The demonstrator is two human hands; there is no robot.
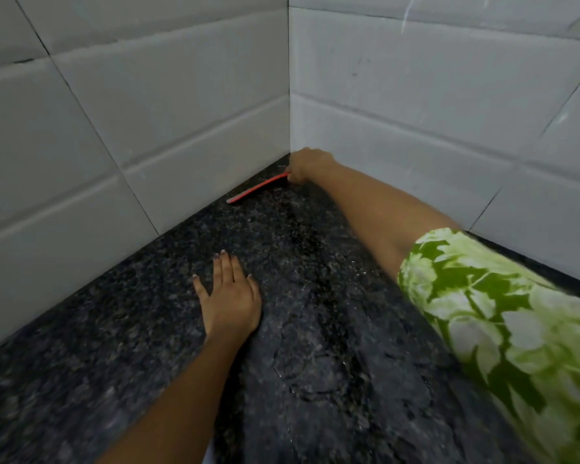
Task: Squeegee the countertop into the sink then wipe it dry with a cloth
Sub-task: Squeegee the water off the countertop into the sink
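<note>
Deep at the tiled corner, the outstretched right hand (307, 164) grips one red squeegee (257, 188); the left hand (230, 298) rests flat, fingers straight, on the wet tabletop (315, 329).

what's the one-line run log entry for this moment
phase: squeegee | right hand: grips red squeegee at back corner | left hand: flat on wet countertop | sink, cloth: out of view

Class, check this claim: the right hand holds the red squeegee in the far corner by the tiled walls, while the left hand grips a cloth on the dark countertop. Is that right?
Not quite. In the head view the left hand holds no cloth; it rests flat, fingers spread, on the countertop. The rest stands: the right hand holds the red squeegee in the far corner by the tiled walls.
</note>
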